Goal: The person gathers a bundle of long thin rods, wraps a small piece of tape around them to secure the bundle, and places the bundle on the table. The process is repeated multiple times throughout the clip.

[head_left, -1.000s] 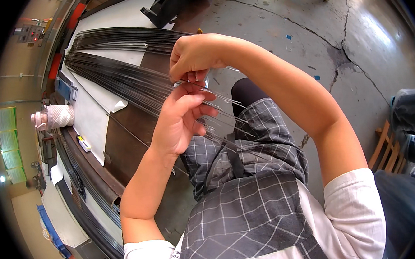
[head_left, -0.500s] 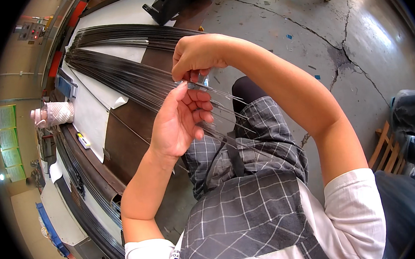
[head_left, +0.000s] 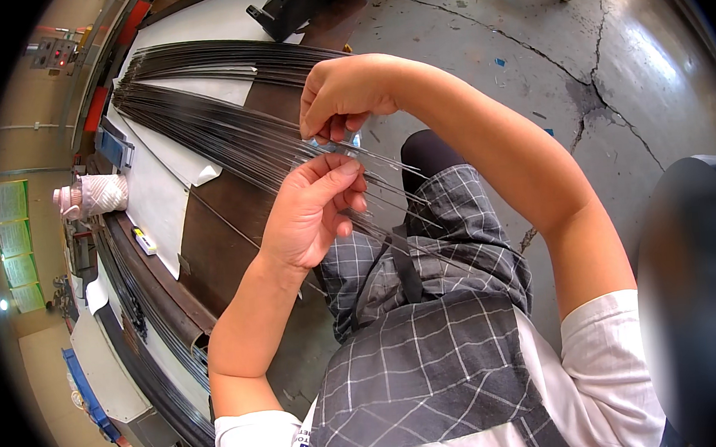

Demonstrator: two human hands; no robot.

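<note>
A large bundle of long, thin dark strips (head_left: pixel 204 122) fans out from the table toward me, its loose ends reaching over my lap. My right hand (head_left: pixel 346 97) bends down over these ends, with thumb and fingers pinched on a thin strip. Just below it, my left hand (head_left: pixel 312 210) is palm up, thumb pressed against the index finger and the other fingers curled. What lies in that left pinch is too small to make out. Between the hands shows a small clear bluish piece (head_left: pixel 354 140), partly hidden by the right fingers.
A second bundle of dark strips (head_left: pixel 225 55) lies farther back on the brown table (head_left: pixel 226 211), which has white sheets on it. Along the left edge stand a pink-and-white wrapped cup (head_left: pixel 98 196) and a yellow-and-white marker-like item (head_left: pixel 143 241). A blurred dark shape (head_left: pixel 694 285) is at right.
My left thumb has come down onto the index finger, closing the previously spread hand. My right hand has shifted slightly. A blurred dark shape has appeared at the right.
</note>
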